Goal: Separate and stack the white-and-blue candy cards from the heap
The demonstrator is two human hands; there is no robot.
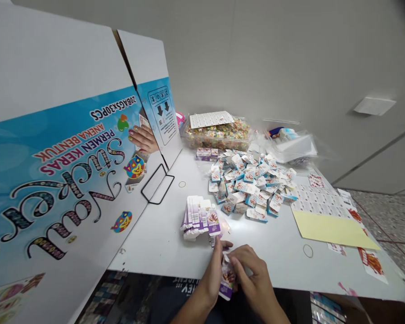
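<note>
Between my hands, at the table's near edge, is a small purple and white printed carton [227, 280], tilted, its top end toward the table. My left hand [212, 274] grips its left side, thumb up along it. The fingers of my right hand [253, 274] are bent and pressed at the carton's upper end, partly hiding it. Just beyond my hands lies a fanned stack of flat purple and white cartons [199, 216]. Farther back spreads a heap of small blue and white boxes [251, 180] with hand pictures on them.
A tall printed cardboard box [70, 157] walls off the left side. At the back stand a clear tub of colourful small pieces [219, 135] and a plastic-wrapped container [293, 146]. Sticker sheets [320, 202] and a yellow sheet [334, 230] lie right. Rubber bands [308, 251] lie about.
</note>
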